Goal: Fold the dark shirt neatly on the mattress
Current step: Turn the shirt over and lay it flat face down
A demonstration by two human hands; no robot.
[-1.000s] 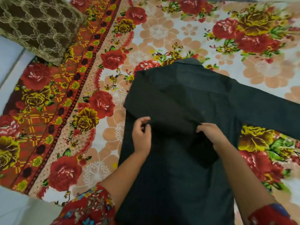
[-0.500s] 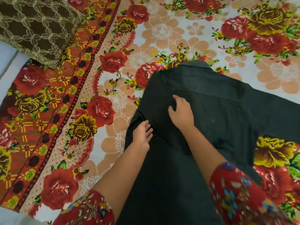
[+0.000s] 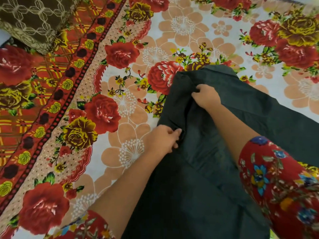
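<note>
Since the dark shirt [image 3: 198, 178] lying on the mattress [image 3: 155, 31] looks light and limp, edges suit best: the left hand [image 3: 164, 140] pinches its folded side with curled fingers, the right hand [image 3: 206, 96] its shoulder.
</note>
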